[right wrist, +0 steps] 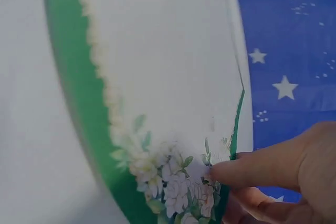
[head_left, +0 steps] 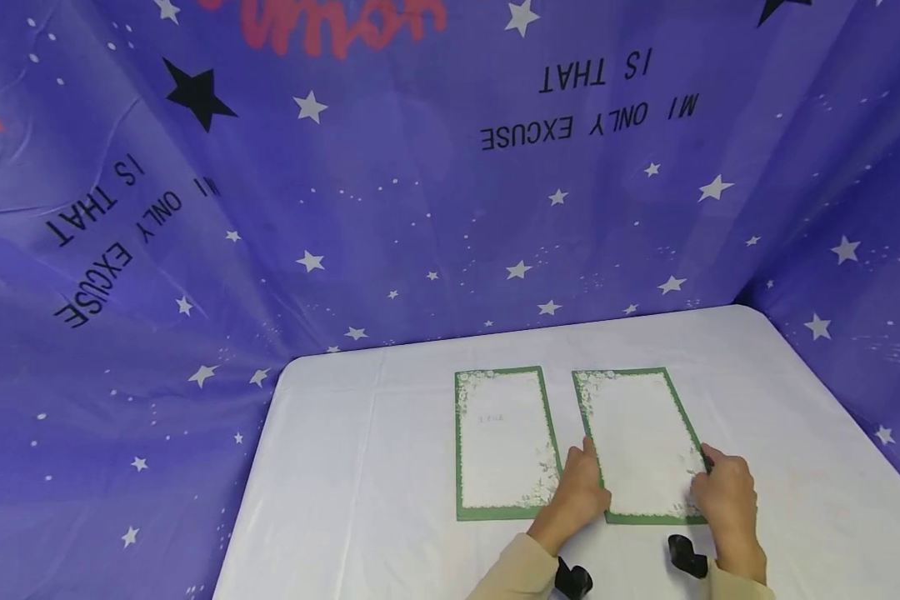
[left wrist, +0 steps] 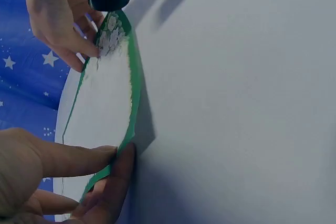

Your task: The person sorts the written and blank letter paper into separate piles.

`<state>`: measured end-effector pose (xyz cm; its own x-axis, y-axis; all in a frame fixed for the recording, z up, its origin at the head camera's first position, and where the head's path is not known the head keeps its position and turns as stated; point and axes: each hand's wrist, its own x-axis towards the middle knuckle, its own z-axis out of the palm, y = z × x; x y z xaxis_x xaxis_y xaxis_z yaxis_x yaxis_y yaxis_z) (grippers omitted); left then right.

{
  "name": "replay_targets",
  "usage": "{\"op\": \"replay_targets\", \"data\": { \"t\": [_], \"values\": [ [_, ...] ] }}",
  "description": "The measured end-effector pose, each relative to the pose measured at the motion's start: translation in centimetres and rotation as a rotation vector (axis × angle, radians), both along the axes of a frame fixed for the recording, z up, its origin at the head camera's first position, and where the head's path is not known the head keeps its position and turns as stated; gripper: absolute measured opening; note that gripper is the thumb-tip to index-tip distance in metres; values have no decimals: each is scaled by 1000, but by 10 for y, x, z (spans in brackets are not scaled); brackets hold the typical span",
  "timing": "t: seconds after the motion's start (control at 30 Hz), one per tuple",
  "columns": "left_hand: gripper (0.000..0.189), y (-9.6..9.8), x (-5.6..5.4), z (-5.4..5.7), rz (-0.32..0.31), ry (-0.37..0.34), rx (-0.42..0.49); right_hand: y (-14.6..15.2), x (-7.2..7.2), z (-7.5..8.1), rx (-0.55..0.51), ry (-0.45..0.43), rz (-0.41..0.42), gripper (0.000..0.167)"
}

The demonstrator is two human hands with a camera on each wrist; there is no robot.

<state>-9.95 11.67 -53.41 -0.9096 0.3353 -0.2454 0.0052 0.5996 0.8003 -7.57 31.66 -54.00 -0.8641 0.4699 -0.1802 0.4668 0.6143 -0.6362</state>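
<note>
A white sheet of paper [head_left: 637, 442] with a green border and printed flowers is held between both hands. My left hand [head_left: 579, 492] pinches its left edge near the lower corner; in the left wrist view the thumb [left wrist: 79, 160] lies on top and fingers go beneath. At the right edge, my right hand [head_left: 729, 496] pinches the sheet beside the printed flowers [right wrist: 178, 187]. The near edge bows up and throws a shadow on the white table. A small dark patch shows by the right fingers; I cannot tell what it is.
Left of the held sheet lies a matching green-bordered sheet [head_left: 502, 450] with faint small writing on it. The white-covered table [head_left: 345, 483] has rounded far corners. A blue-purple curtain [head_left: 450, 208] with stars and lettering stands behind and at both sides.
</note>
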Motion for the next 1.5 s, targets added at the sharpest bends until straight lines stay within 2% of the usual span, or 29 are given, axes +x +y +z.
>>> {"op": "replay_targets", "data": {
  "t": [0.23,0.37,0.5,0.63,0.73,0.87,0.97,1.07,1.17,1.3,1.4,1.5],
  "values": [
    [84,-1,-3,0,18,31,-48,-6,-5,-4,61,63,11,55],
    [84,0,-4,-1,50,37,-66,-12,-5,-6,73,59,6,55],
    [84,1,-5,-2,85,34,-79,-21,-6,-9,105,59,-24,52],
    [84,-1,-3,-1,85,56,-95,-28,-7,-10,130,86,-66,50],
    [84,-7,0,4,64,65,-84,-32,-6,-10,132,128,-91,52],
    [80,-25,-2,19,66,56,32,-44,-8,-1,107,198,-80,57],
    [70,-49,-7,29,128,79,135,-61,-11,10,38,230,-3,53],
    [60,-76,-10,32,230,148,153,-81,-14,20,-57,232,110,46],
    [53,-101,-11,32,330,233,110,-100,-16,24,-133,215,205,38],
    [48,-128,-11,26,451,303,22,-128,-17,21,-153,188,250,32],
    [48,-145,-10,19,534,293,-11,-149,-16,15,-133,185,256,36],
    [49,-158,-8,13,578,241,-15,-168,-11,7,-97,160,241,44]
  ]
}}
